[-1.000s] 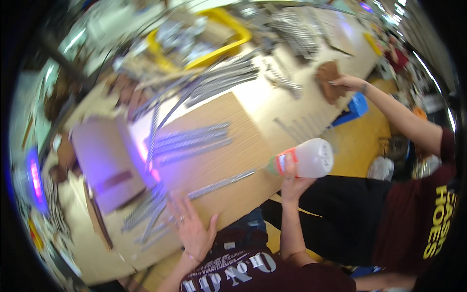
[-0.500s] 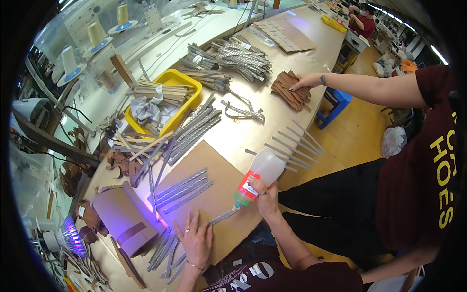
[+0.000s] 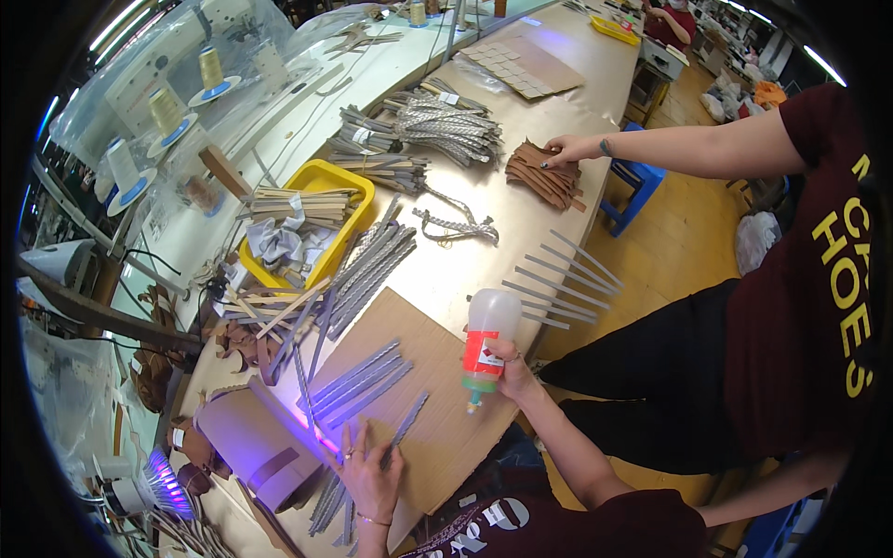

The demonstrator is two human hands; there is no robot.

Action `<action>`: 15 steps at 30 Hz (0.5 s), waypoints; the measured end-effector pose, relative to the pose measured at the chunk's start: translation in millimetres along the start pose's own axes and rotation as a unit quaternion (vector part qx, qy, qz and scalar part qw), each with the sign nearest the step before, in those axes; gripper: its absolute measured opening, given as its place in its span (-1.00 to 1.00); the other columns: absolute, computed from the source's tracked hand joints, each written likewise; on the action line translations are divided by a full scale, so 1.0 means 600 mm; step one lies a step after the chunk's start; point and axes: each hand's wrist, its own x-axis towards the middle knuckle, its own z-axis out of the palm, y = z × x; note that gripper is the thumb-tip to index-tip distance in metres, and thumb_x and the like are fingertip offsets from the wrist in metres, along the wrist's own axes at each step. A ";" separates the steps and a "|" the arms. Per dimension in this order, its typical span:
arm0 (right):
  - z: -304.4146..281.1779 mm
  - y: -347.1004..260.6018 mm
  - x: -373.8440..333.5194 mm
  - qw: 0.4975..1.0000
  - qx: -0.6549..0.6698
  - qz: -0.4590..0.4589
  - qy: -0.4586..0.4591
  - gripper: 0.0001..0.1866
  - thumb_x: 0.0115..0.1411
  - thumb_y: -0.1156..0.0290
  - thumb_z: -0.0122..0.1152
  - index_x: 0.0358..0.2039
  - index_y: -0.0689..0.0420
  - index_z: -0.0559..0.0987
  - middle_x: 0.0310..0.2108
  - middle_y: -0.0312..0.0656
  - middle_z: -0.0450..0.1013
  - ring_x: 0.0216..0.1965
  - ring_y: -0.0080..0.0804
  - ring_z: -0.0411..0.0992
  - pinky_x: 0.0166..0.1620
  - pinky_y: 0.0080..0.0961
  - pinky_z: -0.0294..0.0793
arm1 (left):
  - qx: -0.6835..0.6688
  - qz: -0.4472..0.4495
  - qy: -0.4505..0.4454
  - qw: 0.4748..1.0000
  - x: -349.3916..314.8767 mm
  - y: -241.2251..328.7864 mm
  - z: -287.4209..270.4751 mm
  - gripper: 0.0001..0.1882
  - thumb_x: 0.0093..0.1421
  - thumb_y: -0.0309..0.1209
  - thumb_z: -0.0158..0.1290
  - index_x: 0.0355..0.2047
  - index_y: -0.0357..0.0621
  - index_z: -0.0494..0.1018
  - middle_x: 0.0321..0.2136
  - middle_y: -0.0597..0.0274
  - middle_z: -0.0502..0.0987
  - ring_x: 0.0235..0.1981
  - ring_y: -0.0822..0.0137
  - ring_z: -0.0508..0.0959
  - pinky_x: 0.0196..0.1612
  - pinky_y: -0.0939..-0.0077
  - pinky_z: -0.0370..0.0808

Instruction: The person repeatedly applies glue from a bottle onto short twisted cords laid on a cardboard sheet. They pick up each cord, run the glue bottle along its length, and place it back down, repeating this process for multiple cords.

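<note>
My right hand [image 3: 517, 372] is wrapped round a squeeze bottle [image 3: 493, 321], translucent white with a red label and a green cap. Its nozzle points down over the brown cardboard sheet [image 3: 470, 446], apart from any strip. Between the thumb and fingers of my left hand [image 3: 370, 476] is the lower end of a grey braided strip [image 3: 409, 418], which slants up and away over the cardboard. Several similar strips [image 3: 358, 383] lie side by side on the sheet, just beyond my left hand. More loose strips [image 3: 327, 502] lie beside that hand's wrist.
A lamp [image 3: 167, 484] throws purple light near a curved brown form [image 3: 260, 437] at left. Beyond are a yellow tray [image 3: 367, 200] and braided bundles [image 3: 451, 126]. At right, a co-worker's hand [image 3: 563, 152] rests on brown strips [image 3: 544, 181]; thin strips [image 3: 558, 288] overhang the table edge.
The bottle has tipped more upright and its nozzle has come away from the strip. My left hand now pinches that strip, which is turned more steeply. The whole view has shifted slightly.
</note>
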 end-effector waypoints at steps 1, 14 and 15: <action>0.000 0.001 0.000 1.000 -0.014 -0.003 -0.002 -0.40 0.02 0.19 0.26 0.03 0.22 0.38 -0.30 -0.16 0.48 -0.30 -0.39 0.53 -0.21 -0.45 0.56 | -0.001 0.001 -0.001 1.000 0.001 -0.001 0.000 -0.88 -0.11 -0.42 0.28 -0.49 -0.05 0.61 0.05 0.16 0.49 0.25 0.01 0.28 0.36 -0.09 -0.15; 0.000 0.006 0.001 0.999 -0.040 -0.031 -0.018 -0.38 0.01 0.20 0.27 0.05 0.25 0.37 -0.27 -0.16 0.47 -0.30 -0.36 0.53 -0.21 -0.40 0.57 | -0.032 0.006 0.008 0.999 0.005 -0.009 0.002 -0.90 -0.14 -0.41 0.26 -0.53 -0.03 0.61 0.01 0.19 0.51 0.24 0.02 0.30 0.35 -0.19 -0.25; -0.001 0.006 0.001 0.999 -0.034 -0.029 -0.014 -0.37 0.01 0.20 0.27 0.05 0.25 0.37 -0.27 -0.16 0.47 -0.30 -0.36 0.53 -0.21 -0.40 0.58 | -0.036 0.006 0.008 0.999 0.004 -0.009 0.001 -0.90 -0.14 -0.41 0.26 -0.53 -0.03 0.61 0.01 0.20 0.51 0.24 0.02 0.30 0.35 -0.20 -0.25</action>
